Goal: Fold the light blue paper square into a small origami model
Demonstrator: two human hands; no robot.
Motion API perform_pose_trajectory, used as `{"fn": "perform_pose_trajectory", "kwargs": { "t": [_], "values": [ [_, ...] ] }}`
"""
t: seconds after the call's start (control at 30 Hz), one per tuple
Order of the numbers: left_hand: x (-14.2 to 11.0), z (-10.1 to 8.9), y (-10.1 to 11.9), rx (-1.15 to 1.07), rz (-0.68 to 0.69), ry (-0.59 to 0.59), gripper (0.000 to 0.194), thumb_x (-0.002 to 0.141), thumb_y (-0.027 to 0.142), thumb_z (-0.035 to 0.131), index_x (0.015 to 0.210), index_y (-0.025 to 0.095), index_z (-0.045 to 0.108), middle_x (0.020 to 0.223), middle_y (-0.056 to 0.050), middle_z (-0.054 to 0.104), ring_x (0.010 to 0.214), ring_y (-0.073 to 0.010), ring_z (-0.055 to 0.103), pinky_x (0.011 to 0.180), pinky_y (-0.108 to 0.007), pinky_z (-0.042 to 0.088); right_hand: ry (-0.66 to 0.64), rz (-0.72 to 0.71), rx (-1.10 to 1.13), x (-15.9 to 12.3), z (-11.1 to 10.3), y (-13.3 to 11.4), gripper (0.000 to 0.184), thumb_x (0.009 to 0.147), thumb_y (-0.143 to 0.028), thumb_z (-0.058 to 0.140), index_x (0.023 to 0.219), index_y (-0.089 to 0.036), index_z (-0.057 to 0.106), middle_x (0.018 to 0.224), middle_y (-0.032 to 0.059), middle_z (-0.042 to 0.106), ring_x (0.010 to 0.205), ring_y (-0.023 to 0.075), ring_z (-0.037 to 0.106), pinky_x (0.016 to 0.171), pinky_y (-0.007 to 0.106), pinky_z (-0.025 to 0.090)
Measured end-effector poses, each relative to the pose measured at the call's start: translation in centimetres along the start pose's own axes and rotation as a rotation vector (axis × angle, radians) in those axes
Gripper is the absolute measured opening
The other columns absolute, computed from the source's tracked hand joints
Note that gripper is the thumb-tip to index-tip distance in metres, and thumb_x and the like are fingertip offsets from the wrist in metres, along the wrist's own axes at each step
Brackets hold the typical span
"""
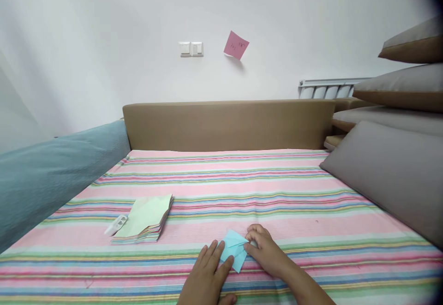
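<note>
A small light-blue sheet of origami paper (232, 246), partly folded, lies on the striped bedsheet (221, 185) in front of me. My left hand (209, 268) rests flat with fingers spread, its fingertips and thumb pressing on the paper's left side. At the paper's right corner, the thumb and fingers of my right hand (261, 247) pinch a folded flap that stands slightly raised. Creases run across the paper toward that pinched corner. The hands hide the paper's left edge and its right tip.
To the left lies a stack of coloured paper (145, 217), pale green on top, with a white plastic object (116, 225) beside it. Grey cushions (391, 176) are piled at right. A blue-covered armrest (62, 171) borders the left, and a brown backrest (228, 125) the far side.
</note>
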State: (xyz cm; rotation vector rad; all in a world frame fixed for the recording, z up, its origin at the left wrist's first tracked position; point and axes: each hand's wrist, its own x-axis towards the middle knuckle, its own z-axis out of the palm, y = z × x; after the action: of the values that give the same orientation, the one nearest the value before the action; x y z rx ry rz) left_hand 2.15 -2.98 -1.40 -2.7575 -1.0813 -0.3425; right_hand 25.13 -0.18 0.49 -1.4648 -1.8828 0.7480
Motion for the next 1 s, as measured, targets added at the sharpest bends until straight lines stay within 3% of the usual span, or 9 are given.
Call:
{"fn": "perform_pose_trajectory", "kwargs": {
  "t": [0.27,0.63,1.0],
  "values": [
    [0.0,-0.2,0.1,-0.041,-0.020,-0.040,0.074,0.071,0.045,0.068,0.136,0.029,0.034,0.144,-0.011,0.030,0.128,-0.0373,0.032,0.097,-0.055,0.038,-0.096,0.027,0.035,0.2,-0.5,0.5,0.008,0.075,-0.022,0.047,0.070,-0.021,0.053,0.099,0.0032,0.050,0.099,0.0185,0.046,0.088,0.032,0.038],
    [0.0,-0.2,0.0,-0.051,-0.015,-0.035,0.070,0.075,0.049,0.063,0.136,0.029,0.035,0.145,-0.011,0.029,0.129,-0.0364,0.031,0.098,-0.054,0.037,-0.050,0.086,0.021,0.7,-0.6,0.3,0.013,0.074,-0.027,0.050,0.069,-0.021,0.059,0.093,0.0030,0.052,0.094,0.0180,0.049,0.083,0.027,0.038],
    [0.0,0.1,0.0,-0.053,-0.020,-0.040,0.072,0.074,0.049,0.064,0.136,0.029,0.034,0.145,-0.010,0.028,0.130,-0.0365,0.030,0.098,-0.053,0.036,-0.054,0.174,-0.046,0.5,-1.0,-0.2,0.030,0.078,-0.033,0.041,0.053,-0.019,0.047,0.070,0.0003,0.050,0.070,0.0145,0.052,0.064,0.025,0.036]
  ]
}}
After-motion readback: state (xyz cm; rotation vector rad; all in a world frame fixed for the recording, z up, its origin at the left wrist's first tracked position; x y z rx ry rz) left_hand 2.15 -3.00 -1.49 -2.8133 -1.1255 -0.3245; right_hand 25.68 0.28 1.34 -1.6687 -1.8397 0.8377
